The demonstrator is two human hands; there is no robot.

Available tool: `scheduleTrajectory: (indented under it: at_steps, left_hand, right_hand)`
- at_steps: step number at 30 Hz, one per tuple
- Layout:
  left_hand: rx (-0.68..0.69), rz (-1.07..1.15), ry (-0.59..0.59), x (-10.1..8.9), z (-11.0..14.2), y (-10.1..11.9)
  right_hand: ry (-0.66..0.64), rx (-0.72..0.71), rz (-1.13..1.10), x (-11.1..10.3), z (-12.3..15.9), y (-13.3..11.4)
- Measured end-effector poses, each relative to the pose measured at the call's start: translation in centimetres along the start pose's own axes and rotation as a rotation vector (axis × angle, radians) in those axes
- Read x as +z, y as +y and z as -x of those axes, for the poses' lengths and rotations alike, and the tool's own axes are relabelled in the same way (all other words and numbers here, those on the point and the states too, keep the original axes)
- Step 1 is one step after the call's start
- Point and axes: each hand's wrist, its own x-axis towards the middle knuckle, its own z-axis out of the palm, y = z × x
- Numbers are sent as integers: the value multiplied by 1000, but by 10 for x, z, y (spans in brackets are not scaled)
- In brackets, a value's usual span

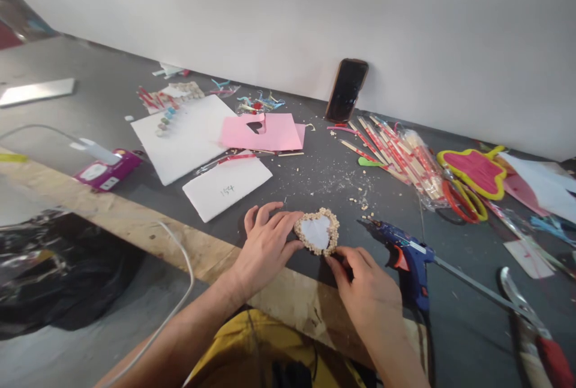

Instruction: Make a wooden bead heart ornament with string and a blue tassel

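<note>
A small white heart-shaped piece [317, 232] rimmed with pale wooden bits lies on the dark tabletop [315, 172] near its front edge. My left hand [265, 244] rests beside it, thumb and fingertips pressing on the heart's left rim. My right hand [364, 289] sits at the heart's lower right, fingers curled and pinching its bottom edge. A blue hot glue gun [407, 256] lies just right of my right hand, nozzle pointing left toward the heart.
Pink paper [265, 133], white sheets [189, 136] and a white card [227, 187] lie to the left. A phone [346, 89] leans on the wall. Bagged sticks [396, 154], scissors [463, 202], a pink-and-yellow shape [477, 172] and cutters [535, 328] lie right.
</note>
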Motion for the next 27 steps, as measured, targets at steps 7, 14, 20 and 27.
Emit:
scheduleTrajectory:
  at_steps: [7, 14, 20, 27]
  left_hand:
    - [-7, 0, -9, 1, -2, 1]
    - [12, -9, -5, 4, -3, 2]
    - [10, -16, -16, 2, -4, 1]
    - [13, -12, -43, 0, -4, 1]
  right_hand:
    - [-22, 27, -12, -2, -1, -2]
    - [-3, 22, 6, -1, -3, -4]
    - [-40, -10, -69, -7, -1, 3]
    - [-106, -55, -103, -25, -26, 27]
